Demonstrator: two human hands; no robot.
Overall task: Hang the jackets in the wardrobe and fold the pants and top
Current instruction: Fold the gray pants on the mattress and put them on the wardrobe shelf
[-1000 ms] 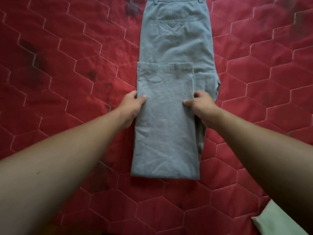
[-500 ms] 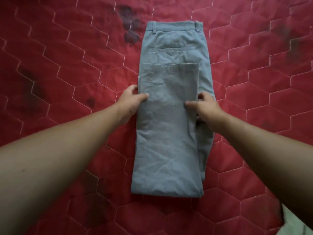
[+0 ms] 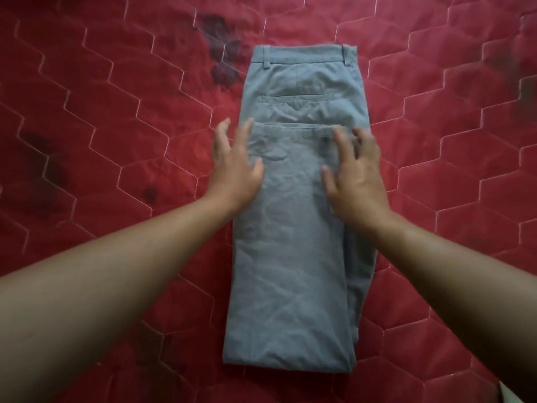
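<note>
Your grey cotton pants [image 3: 293,242] lie half-folded on the red quilted bed cover [image 3: 116,141], hems doubled up near the back pocket. Your left hand [image 3: 236,167] and right hand [image 3: 356,181] hover with fingers spread, gripping nothing. A careless drag could skew the layers.

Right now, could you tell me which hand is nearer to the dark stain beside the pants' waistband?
Left. The left hand lies at the pants' left edge, below the dark stain; the right hand is across the pants, farther away.
</note>
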